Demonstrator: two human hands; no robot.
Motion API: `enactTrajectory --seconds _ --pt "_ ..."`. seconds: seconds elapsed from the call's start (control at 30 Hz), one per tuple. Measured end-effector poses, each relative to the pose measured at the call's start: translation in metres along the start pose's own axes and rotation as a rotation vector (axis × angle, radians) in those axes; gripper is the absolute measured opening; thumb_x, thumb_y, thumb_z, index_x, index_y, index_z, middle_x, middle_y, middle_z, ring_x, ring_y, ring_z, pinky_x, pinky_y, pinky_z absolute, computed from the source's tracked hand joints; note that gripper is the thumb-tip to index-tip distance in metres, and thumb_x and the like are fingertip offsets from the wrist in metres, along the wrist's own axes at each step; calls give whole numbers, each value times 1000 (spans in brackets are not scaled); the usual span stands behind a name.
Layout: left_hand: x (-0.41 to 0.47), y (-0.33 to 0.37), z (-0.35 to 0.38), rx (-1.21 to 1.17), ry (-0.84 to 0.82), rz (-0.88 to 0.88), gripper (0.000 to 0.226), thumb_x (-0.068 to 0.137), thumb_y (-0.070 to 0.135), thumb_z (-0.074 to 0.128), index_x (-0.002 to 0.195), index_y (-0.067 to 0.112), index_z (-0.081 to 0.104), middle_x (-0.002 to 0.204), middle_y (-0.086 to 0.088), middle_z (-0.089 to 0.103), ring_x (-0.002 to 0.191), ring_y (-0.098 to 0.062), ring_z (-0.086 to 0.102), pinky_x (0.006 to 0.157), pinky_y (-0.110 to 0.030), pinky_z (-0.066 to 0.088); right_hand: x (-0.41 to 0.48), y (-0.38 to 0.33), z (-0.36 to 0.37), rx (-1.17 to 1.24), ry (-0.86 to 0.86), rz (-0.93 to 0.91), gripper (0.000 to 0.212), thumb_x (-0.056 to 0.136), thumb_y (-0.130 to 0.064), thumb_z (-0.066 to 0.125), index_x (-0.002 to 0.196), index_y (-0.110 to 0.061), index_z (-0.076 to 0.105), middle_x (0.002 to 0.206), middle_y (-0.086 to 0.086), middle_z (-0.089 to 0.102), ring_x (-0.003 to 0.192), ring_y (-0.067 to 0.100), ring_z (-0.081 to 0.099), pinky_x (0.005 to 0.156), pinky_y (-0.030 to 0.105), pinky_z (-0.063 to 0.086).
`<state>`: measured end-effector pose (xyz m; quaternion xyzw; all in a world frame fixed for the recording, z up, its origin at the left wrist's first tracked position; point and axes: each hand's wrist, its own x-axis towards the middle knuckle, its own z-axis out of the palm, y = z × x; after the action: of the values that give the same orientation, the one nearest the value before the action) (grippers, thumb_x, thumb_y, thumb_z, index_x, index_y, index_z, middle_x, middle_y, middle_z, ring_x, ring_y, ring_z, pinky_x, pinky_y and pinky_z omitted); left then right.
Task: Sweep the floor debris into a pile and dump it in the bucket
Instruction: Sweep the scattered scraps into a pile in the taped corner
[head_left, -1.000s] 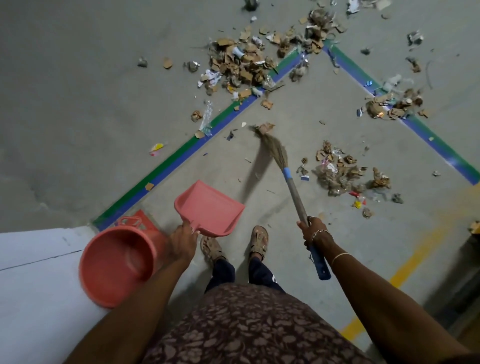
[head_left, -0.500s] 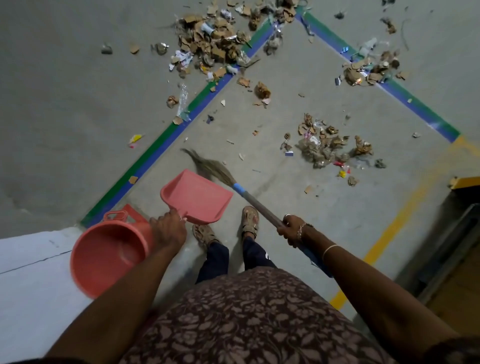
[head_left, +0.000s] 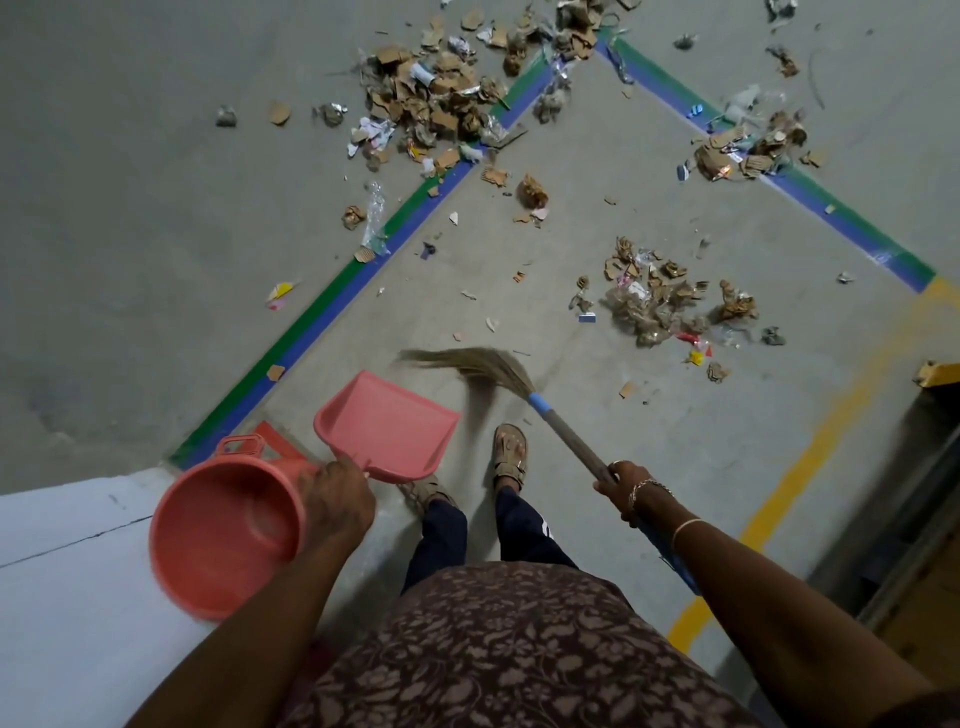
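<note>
Closest in, the left hand curls round the handle of the pink dustpan, and the rim of the pink bucket presses against the same hand. I cannot tell whether the fingers also hook that rim, so the tilted, blurred bucket could slip or swing into the pan. The right hand grips the broom mid-handle, its bristles bent just ahead of the dustpan's lip and the sandalled feet. One-handed strokes give little control and may flick scraps wide or catch a toe. A white slab closes the left side and a dark metal frame the right, so open floor lies forward. The nearest heap of cardboard scraps sits ahead to the right, inside the green-and-blue tape line and short of the yellow painted line. Farther off, the largest heap lies against and beyond the tape, and a third heap sits on its other arm, well apart. Light foil and paper there would likely scatter under hard sweeps.
</note>
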<state>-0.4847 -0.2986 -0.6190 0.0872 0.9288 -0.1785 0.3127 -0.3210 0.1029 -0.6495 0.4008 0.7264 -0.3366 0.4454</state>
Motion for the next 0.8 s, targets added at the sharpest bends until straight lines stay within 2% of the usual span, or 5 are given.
enactTrajectory --seconds 0.17,0.3,0.47,0.63,0.8 --pt "4 4 -5 -52 52 51 19 80 20 62 96 12 60 83 -7 68 74 -28 66 73 -40 41 3 2 -12 81 96 32 23 97 -32 58 104 -10 57 85 11 63 60 25 64 43 29 50" --pt "3 2 -12 -84 69 79 16 78 15 63 93 10 59 80 -10 68 71 -32 66 73 -42 44 3 -3 -5 329 220 48 29 98 -31 59 102 -2 57 78 13 62 53 26 61 44 33 53" --pt "8 1 -27 -127 61 56 29 96 20 45 122 9 50 112 -8 66 99 -27 67 85 -38 48 -24 9 -2 654 236 -29 29 99 -20 59 113 5 55 64 12 49 49 23 49 46 32 46" --pt "16 3 -34 -219 25 69 41 94 17 47 133 7 43 121 -11 62 111 -30 64 88 -42 51 -53 53 -12 482 133 -66 27 98 -19 62 122 -12 54 67 15 55 46 23 52 43 29 45" --pt "19 7 -27 -252 -2 117 39 95 18 46 132 7 43 122 -12 61 111 -32 63 88 -42 51 -64 67 3 199 -17 -67 26 97 -24 61 120 -10 59 66 13 57 47 26 53 44 31 46"
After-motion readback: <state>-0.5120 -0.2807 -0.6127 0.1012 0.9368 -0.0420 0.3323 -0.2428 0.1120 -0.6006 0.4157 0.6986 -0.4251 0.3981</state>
